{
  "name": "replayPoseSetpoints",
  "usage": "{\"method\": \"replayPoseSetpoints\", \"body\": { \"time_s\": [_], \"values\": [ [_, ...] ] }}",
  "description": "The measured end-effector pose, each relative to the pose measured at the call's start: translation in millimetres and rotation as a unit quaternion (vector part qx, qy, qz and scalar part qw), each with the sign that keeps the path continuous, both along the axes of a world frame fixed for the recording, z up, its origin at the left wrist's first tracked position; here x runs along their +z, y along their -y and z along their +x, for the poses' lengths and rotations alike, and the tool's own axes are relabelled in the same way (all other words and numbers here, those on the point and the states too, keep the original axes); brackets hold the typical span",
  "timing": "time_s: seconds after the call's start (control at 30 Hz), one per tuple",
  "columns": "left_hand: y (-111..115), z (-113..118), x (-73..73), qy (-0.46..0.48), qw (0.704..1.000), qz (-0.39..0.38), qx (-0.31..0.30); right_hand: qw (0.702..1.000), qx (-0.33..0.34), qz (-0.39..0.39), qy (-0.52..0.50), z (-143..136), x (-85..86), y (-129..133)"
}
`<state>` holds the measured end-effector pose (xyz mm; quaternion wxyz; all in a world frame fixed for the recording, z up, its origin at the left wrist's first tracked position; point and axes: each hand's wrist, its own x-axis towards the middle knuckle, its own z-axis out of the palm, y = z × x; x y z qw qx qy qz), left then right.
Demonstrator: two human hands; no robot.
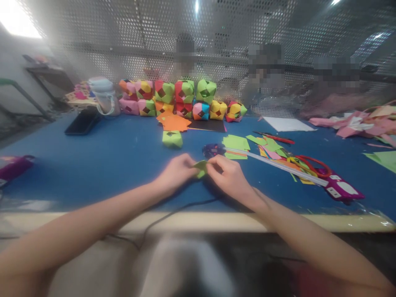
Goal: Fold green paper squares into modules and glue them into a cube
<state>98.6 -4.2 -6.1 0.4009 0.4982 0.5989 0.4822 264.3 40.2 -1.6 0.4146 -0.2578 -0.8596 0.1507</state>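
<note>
Between my two hands is a small piece of green paper [201, 169], pinched from both sides above the blue table. My left hand [179, 171] grips its left edge with closed fingers. On the other side, my right hand [229, 175] pinches the right edge between thumb and fingers. Just beyond my hands sits a folded green paper piece [172, 139]. Orange paper pieces [173, 121] lie behind it. To the right is a stack of green paper sheets [235, 144], partly crossed by a white glue-gun stick-like rod [272, 161].
Stacked colourful paper cubes [185, 91] line the back. A phone [83, 121] and a lidded cup [103, 95] stand at left. Red-handled scissors [280, 139], paper scraps [272, 146] and a purple device [343, 187] lie right. A dark cable [173, 212] crosses the table's front edge.
</note>
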Motion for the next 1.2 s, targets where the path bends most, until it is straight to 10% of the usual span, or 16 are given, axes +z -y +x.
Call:
{"method": "replayPoseSetpoints", "body": {
  "time_s": [0.4, 0.67, 0.97, 1.2],
  "values": [
    [-3.1, -10.0, 1.5, -0.014, 0.999, 0.044, -0.007, 1.000, -0.012, -0.013, 0.022, 9.7, 13.7, 2.7],
    [-17.8, -28.9, -10.0, -0.037, 0.999, 0.030, 0.017, 0.945, -0.227, -0.055, 0.228, 30.5, 11.2, -29.1],
    [-19.6, -25.4, -12.5, -0.047, 0.999, -0.010, 0.001, 0.964, -0.106, -0.225, 0.094, 4.0, -5.5, -47.8],
    [-24.6, -32.0, -11.8, -0.046, 0.998, -0.033, 0.025, 0.985, -0.050, -0.161, 0.045, 14.2, -3.4, -31.4]
  ]
}}
